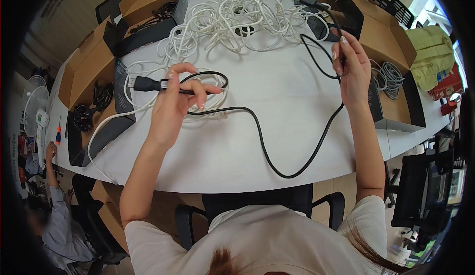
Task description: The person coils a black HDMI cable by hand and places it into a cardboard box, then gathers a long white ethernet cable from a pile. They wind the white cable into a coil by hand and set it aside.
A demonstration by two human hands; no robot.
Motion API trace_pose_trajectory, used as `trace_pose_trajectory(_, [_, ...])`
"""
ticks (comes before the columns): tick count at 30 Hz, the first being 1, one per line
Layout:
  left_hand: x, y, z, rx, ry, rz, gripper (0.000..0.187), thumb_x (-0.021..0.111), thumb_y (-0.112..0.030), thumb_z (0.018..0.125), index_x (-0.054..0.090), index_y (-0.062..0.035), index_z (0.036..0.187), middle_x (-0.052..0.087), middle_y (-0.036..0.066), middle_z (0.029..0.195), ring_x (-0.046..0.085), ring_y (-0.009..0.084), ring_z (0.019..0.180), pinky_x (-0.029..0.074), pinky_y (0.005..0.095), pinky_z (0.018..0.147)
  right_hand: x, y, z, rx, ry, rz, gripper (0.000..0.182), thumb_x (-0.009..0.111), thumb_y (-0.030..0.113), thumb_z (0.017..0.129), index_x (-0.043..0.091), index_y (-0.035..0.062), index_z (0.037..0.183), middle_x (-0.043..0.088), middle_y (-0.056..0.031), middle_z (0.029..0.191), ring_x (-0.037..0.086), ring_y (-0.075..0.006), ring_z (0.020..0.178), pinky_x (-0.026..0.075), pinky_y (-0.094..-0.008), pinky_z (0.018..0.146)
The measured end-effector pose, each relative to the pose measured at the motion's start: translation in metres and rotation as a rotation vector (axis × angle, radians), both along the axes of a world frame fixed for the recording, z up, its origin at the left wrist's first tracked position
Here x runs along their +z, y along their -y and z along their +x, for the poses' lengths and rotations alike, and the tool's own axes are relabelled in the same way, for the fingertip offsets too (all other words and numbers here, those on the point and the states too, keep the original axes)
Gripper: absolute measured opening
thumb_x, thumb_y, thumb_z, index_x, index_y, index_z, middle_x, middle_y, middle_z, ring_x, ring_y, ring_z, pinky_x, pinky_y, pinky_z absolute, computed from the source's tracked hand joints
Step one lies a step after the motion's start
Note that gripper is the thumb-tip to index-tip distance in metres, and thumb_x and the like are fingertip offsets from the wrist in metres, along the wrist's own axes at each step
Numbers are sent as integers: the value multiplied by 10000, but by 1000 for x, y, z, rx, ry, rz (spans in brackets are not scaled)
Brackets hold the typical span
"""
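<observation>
A black cable (261,139) hangs in a loop between my two hands, with a metal-tipped plug at each end. My left hand (173,99) is closed on the cable just behind one plug (143,83), which points left. Raised at the right, my right hand (352,62) pinches the cable near its other plug (308,0), which points up and left. A smaller loop of the cable hangs beside my right fingers. Under my left hand lies a coiled white cable (217,115), partly hidden by it.
A tangled heap of white cables (237,20) covers the table's far middle. Open cardboard boxes (81,79) stand around it, some with black cables; the right one holds a grey coil (390,79). At the left are a fan (35,108), a screwdriver (58,135) and another person (67,225).
</observation>
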State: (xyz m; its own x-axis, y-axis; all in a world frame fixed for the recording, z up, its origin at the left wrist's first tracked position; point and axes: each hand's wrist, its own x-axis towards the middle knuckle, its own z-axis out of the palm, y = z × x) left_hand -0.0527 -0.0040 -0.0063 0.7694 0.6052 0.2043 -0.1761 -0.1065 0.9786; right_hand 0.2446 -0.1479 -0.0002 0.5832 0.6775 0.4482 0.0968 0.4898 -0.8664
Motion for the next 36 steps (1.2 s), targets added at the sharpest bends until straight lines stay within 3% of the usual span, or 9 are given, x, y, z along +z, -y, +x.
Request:
trace_pose_trajectory(5, [1, 14, 37, -70, -59, 6, 242, 366, -256, 989, 454, -79, 1129, 581, 115, 1127, 506, 226, 1145, 365, 365, 989, -8, 1, -6, 37, -18, -32, 253, 472, 156, 946, 563, -14, 1109, 532, -8, 693, 357, -20, 505, 258, -164, 457])
trace_pose_trajectory(8, [-18, 15, 56, -177, -150, 698, 243, 396, -189, 969, 455, -70, 1171, 545, 115, 1179, 459, 252, 1218, 362, 396, 1007, -15, 0, -2, 30, -37, -30, 250, 468, 160, 948, 563, -8, 1108, 545, -13, 703, 368, -19, 508, 265, -163, 460])
trace_pose_trajectory(16, [-46, 26, 90, -246, -495, 1165, 612, 472, 134, 701, 439, -115, 1259, 351, 109, 1395, 341, 319, 1296, 241, 541, 1068, -25, -2, -1, -22, -48, -42, 247, 468, 180, 952, 552, 17, 1118, 573, -5, 717, 414, -9, 523, 280, -161, 466])
trace_pose_trajectory(22, [-32, 16, 94, -316, -460, 824, 517, 437, 79, 790, 443, -99, 1275, 407, 117, 1365, 388, 296, 1271, 312, 400, 1053, -23, 0, -7, 28, -2, -14, 242, 461, 150, 954, 538, 0, 1128, 564, -26, 715, 366, -13, 524, 273, -159, 480])
trace_pose_trajectory(25, [-37, -4, 108, -323, -409, 423, 363, 381, -173, 954, 434, -35, 1286, 485, 130, 1301, 463, 265, 1218, 345, 340, 1022, -22, 2, -11, 62, 23, 7, 248, 460, 141, 954, 526, -12, 1138, 562, -41, 724, 362, -24, 538, 277, -161, 489])
trace_pose_trajectory(29, [-28, -10, 142, -305, -190, -541, 750, 230, -576, 939, 414, 78, 1256, 540, 162, 1218, 512, 242, 1159, 401, 334, 990, -20, 6, -20, 104, 56, -1, 245, 461, 135, 954, 522, -15, 1138, 568, -40, 738, 398, -24, 558, 285, -159, 493])
trace_pose_trajectory(32, [-21, -13, 167, -384, -37, -865, 716, 270, -583, 930, 446, 48, 1219, 533, 167, 1223, 498, 232, 1177, 409, 335, 991, -17, 10, -29, 160, 81, -28, 240, 462, 128, 953, 521, -13, 1138, 569, -33, 739, 431, -26, 575, 293, -158, 497])
trace_pose_trajectory(34, [-17, -10, 182, -386, 79, -880, 468, 311, -437, 976, 479, -9, 1065, 525, 174, 1217, 490, 240, 1187, 441, 335, 979, -17, 15, -34, 221, 94, -31, 224, 483, 90, 938, 518, -26, 1127, 598, -48, 820, 491, -38, 640, 320, -168, 508])
trace_pose_trajectory(36, [-16, -6, 190, -330, 137, -818, 373, 371, -257, 982, 421, 41, 1200, 517, 147, 1232, 517, 196, 1141, 450, 340, 974, -18, 15, -40, 221, 147, -11, 213, 493, 71, 931, 517, -34, 1115, 610, -59, 871, 516, -50, 677, 341, -174, 522])
